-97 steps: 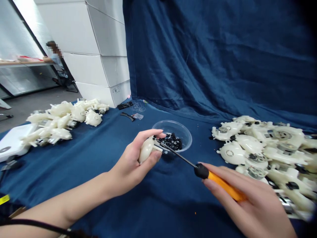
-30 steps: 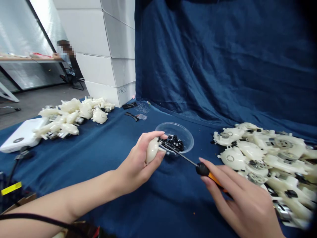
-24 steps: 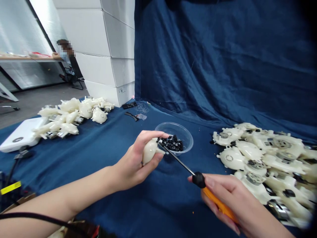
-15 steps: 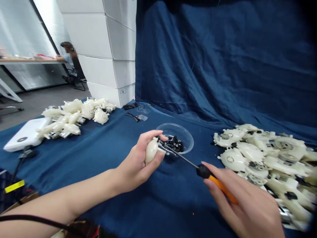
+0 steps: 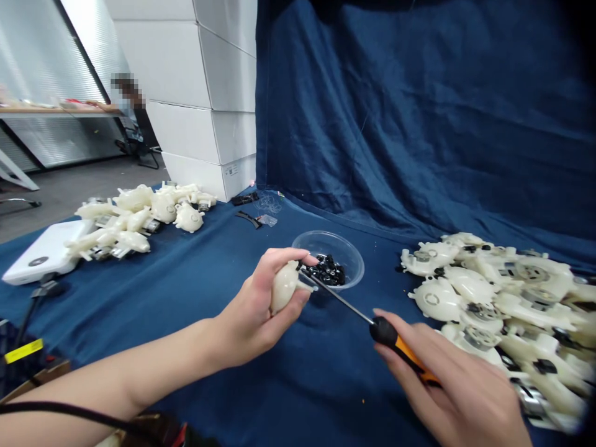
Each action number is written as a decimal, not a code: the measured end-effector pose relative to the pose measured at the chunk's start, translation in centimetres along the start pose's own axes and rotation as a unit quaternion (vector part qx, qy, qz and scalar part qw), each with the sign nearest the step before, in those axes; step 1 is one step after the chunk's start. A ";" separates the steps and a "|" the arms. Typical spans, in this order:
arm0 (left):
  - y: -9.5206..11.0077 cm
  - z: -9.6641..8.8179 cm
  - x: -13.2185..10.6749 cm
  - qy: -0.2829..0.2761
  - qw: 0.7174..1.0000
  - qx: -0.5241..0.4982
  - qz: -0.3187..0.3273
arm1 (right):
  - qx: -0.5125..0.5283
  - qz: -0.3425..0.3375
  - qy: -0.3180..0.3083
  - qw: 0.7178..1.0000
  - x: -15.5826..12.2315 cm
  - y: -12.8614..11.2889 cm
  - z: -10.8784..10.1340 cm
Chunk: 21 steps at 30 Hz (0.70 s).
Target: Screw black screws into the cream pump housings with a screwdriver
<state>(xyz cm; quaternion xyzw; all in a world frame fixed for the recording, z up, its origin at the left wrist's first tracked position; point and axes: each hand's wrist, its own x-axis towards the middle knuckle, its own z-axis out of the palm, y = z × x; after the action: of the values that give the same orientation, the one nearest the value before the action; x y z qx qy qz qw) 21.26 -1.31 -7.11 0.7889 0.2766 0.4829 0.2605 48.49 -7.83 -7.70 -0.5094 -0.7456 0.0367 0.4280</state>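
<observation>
No legible text: label on white box [image 5: 231, 169], yellow tag [image 5: 22, 351] too small to read.

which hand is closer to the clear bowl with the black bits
Left. The left hand holds a cream part right beside the near rim of the clear bowl; the right hand grips the screwdriver handle farther back, nearer the person.

A heap of cream plastic housings [image 5: 468, 282] sprawled at right; a smaller pile [image 5: 133, 200] sat far left beside a white device [image 5: 41, 253]; stacked white cartons [image 5: 195, 74] stood behind.
</observation>
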 end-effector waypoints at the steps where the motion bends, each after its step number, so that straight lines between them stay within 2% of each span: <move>1: -0.1 -0.2 0.1 -0.002 1.000 0.007 0.023 | 0.050 0.058 -0.048 0.996 0.1 -0.2 -0.2; 2: -0.2 -0.4 0.2 -0.004 0.999 0.011 0.048 | 0.116 0.139 -0.116 0.977 0.3 -0.6 -0.4; 3: -0.3 -0.6 0.3 -0.008 0.997 0.012 0.077 | 0.185 0.226 -0.192 0.937 0.7 -0.9 -0.7; 4: -0.4 -0.7 0.4 -0.012 0.995 0.011 0.103 | 0.247 0.302 -0.262 0.883 1.1 -1.1 -0.9; 5: -0.4 -0.8 0.6 -0.013 0.993 0.007 0.116 | 0.293 0.353 -0.316 0.830 1.4 -1.2 -1.0; 6: -0.5 -0.7 0.6 -0.011 0.994 -0.001 0.110 | 0.322 0.375 -0.349 0.796 1.8 -1.2 -1.0; 7: -0.6 -0.6 0.7 -0.008 0.996 -0.015 0.089 | 0.328 0.370 -0.356 0.793 2.0 -1.0 -0.9; 8: -0.7 -0.4 0.6 -0.004 0.998 -0.029 0.060 | 0.307 0.341 -0.338 0.822 2.0 -0.6 -0.8; 9: -0.7 -0.2 0.6 0.000 0.999 -0.043 0.028 | 0.260 0.290 -0.299 0.871 1.9 -0.1 -0.7; 11: -0.7 0.1 0.4 0.004 0.998 -0.055 -0.022 | 0.107 0.122 -0.169 0.972 1.3 1.0 -0.4; 12: -0.6 0.3 0.3 0.003 0.998 -0.048 -0.031 | 0.014 0.025 -0.095 0.995 0.9 1.4 -0.3; 13: -0.6 0.3 0.1 0.003 0.999 -0.033 -0.028 | -0.072 -0.062 -0.038 0.995 0.5 1.8 -0.3; 15: -0.4 0.3 0.0 0.005 1.000 -0.005 0.006 | -0.172 -0.170 0.012 0.970 -0.2 2.1 -0.3; 16: -0.4 0.2 0.0 0.007 0.999 0.004 0.031 | -0.177 -0.191 0.010 0.965 -0.4 2.0 -0.4; 18: -0.3 -0.1 0.1 0.007 0.998 0.011 0.068 | -0.114 -0.181 -0.013 0.977 -0.4 1.7 -0.5; 19: -0.3 -0.3 0.2 0.003 0.997 0.011 0.079 | -0.064 -0.147 -0.036 0.986 -0.3 1.5 -0.6; 21: -0.4 -0.6 0.6 -0.011 0.995 0.012 0.101 | 0.051 -0.004 -0.138 0.989 0.3 1.0 -0.8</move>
<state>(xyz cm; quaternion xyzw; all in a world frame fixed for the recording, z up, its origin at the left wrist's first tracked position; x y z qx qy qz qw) 20.87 -0.55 -6.81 0.8211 0.1985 0.4949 0.2034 49.78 -7.43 -7.51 -0.4744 -0.7966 0.1426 0.3465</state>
